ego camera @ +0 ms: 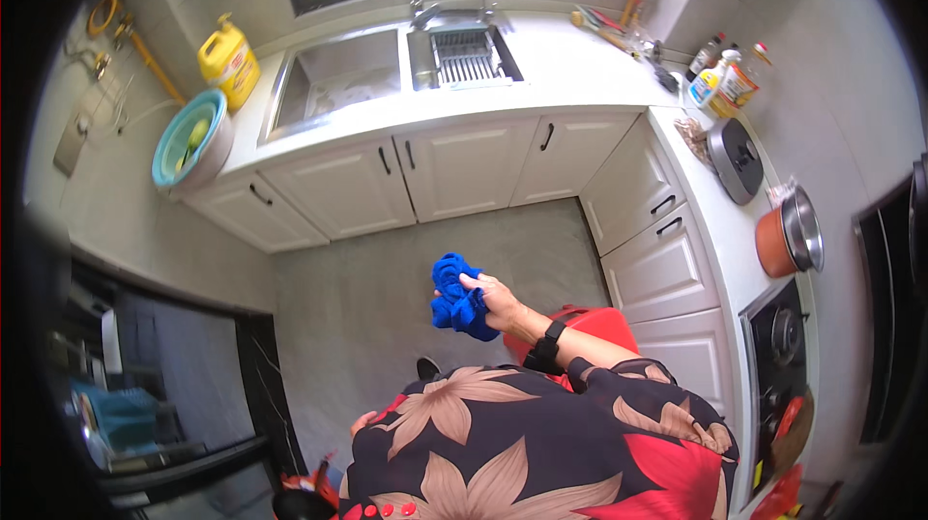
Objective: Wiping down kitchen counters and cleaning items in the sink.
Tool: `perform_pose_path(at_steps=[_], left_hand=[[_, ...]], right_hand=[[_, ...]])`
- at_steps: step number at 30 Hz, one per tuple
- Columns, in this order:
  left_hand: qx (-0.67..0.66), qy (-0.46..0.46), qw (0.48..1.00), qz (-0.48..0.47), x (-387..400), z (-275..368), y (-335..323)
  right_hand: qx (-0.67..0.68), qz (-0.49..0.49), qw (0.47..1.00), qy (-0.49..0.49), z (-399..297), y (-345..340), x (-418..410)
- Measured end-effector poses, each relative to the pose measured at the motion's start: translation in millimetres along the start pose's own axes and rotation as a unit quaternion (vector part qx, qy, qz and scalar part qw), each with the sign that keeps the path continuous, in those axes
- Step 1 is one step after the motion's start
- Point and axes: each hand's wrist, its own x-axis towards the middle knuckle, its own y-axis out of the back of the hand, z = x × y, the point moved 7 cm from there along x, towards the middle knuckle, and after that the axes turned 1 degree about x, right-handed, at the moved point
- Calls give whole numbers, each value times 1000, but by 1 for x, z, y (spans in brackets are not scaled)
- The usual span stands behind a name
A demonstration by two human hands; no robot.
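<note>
A crumpled blue cloth (453,302) is bunched in my right hand (500,302), held out in front of my body above the grey floor. A black band with a small device sits on that wrist. Only a bit of my left hand (362,423) shows beside the flowered shirt, low on the left; its fingers are mostly hidden. Below my right forearm stands a red plastic bin (602,324), partly covered by the arm.
White base cabinets (464,168) line two sides under a counter with a steel sink (333,78), dish rack (467,60) and yellow jug (230,63). Nested basins (163,150) stand left. Along the right are bottles (714,78), an orange pot (774,244) and a gas hob (779,360).
</note>
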Motion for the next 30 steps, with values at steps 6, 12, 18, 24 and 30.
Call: perform_pose_path(at_steps=[6,12,18,24,30], left_hand=[[49,20,996,-69,46,182,-15],[149,29,986,-72,88,231,-16],[137,47,982,-124,146,251,-82],[109,12,987,-117,198,212,-114],[186,18,966,-179,181,372,-248]], right_hand=[[-2,78,984,159,-67,15,-1],[-35,142,936,320,-200,29,-18],[-110,246,834,482,-399,100,-50],[-287,458,643,543,-548,174,-25],[-628,523,331,472,-551,224,78]])
